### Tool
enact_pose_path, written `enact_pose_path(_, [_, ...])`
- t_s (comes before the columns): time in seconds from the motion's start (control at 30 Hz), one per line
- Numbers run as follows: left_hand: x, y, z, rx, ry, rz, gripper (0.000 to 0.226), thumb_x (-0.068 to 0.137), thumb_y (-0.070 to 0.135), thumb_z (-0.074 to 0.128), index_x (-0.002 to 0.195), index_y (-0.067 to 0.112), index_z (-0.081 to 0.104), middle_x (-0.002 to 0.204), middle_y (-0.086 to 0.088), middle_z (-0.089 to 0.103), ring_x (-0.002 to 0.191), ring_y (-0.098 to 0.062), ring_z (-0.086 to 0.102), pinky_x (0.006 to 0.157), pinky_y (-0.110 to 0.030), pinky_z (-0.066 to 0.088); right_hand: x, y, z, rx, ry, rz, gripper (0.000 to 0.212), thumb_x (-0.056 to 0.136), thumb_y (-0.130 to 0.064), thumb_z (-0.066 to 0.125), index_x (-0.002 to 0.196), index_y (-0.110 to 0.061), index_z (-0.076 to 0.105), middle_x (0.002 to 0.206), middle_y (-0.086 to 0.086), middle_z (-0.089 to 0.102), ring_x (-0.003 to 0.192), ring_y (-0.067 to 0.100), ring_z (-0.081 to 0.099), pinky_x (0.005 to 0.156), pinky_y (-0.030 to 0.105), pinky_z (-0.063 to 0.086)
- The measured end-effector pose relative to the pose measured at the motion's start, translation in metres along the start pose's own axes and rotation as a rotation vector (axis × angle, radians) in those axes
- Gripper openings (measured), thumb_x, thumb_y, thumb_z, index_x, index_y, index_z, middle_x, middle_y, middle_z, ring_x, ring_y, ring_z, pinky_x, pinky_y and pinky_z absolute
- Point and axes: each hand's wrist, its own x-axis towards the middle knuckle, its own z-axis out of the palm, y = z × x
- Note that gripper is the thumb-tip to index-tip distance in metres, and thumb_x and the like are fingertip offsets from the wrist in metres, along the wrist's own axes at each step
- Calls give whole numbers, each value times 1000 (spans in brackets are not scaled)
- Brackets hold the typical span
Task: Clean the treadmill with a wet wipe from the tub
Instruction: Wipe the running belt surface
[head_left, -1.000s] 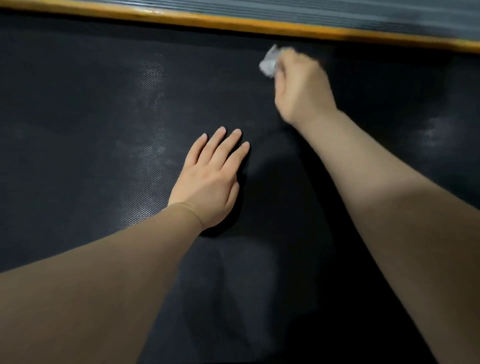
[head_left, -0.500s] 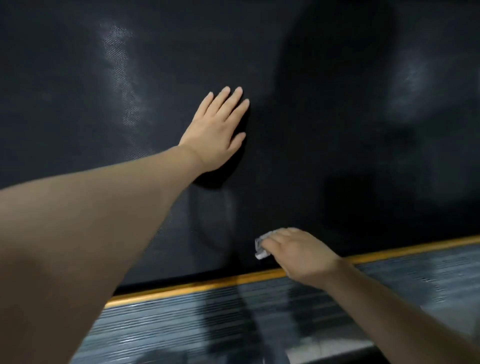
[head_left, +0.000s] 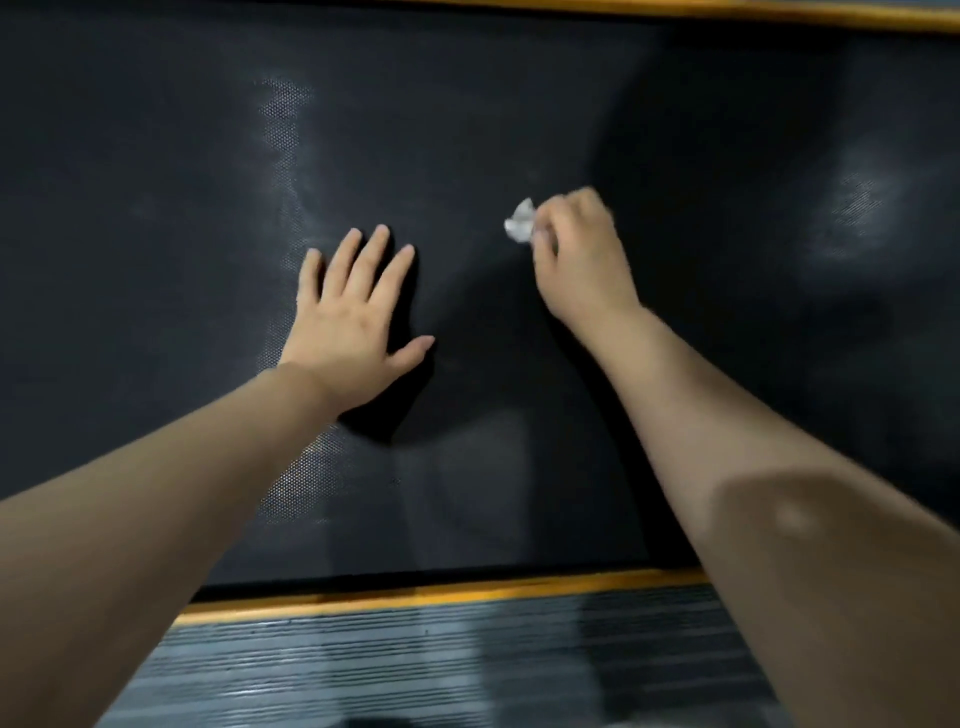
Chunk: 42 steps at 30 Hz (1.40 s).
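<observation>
Left hand (head_left: 353, 327) flat on the black treadmill belt (head_left: 156, 234), fingers straight and spread, right hand (head_left: 582, 260) beside it, fingers curled tight round a scrunched white wipe (head_left: 520, 222) on the belt, orange edge strip (head_left: 441, 592) near the bottom

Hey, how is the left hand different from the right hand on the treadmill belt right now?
The left hand lies flat with fingers straight and spread; the right hand has its fingers curled. The left hand holds nothing, while the right hand pinches a crumpled white wet wipe. The left hand sits nearer the person, the right hand a little farther up the black belt. Both are bare and over the belt.
</observation>
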Motion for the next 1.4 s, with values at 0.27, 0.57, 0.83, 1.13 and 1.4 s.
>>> enact_pose_path(0.27, [39, 4, -34, 118, -334, -62, 128, 68, 78, 66, 154, 36, -20, 161, -5, -29, 150, -31, -23, 116, -69, 1, -147, -12, -15, -21, -703, -638, 20, 78, -5, 66, 93, -17, 63, 87, 2, 57, 77, 23, 56, 67, 38, 54])
enact_pose_path(0.57, [47, 16, -41, 215, -530, -122, 142, 63, 83, 66, 145, 31, -37, 152, -9, -44, 145, -36, -32, 113, -72, 5, 140, 31, -38, -181, 30, 49, 25, 95, -19, 45, 96, -5, 65, 108, 20, 59, 99, 37, 57, 84, 39, 43])
enact_pose_path(0.83, [51, 25, -44, 209, -593, -173, 145, 64, 78, 70, 137, 30, -46, 150, -9, -47, 145, -37, -32, 110, -75, 15, -74, 10, -29, -34, -428, -497, 7, 86, -9, 58, 87, -11, 65, 86, 9, 60, 78, 31, 57, 72, 42, 47])
enact_pose_path(1.13, [50, 23, -44, 188, -592, -187, 142, 66, 76, 70, 140, 32, -43, 150, -8, -47, 144, -36, -34, 111, -75, 11, 136, 23, -26, -174, 73, -60, 24, 90, -22, 45, 93, -8, 66, 101, 18, 62, 96, 38, 56, 83, 44, 42])
enact_pose_path(1.4, [48, 23, -47, 153, -548, -173, 143, 64, 72, 76, 147, 34, -34, 154, -6, -42, 145, -33, -32, 110, -76, 9, -57, -30, 2, 6, -281, -383, 4, 84, -10, 57, 83, -11, 61, 84, 13, 57, 75, 36, 54, 66, 48, 43])
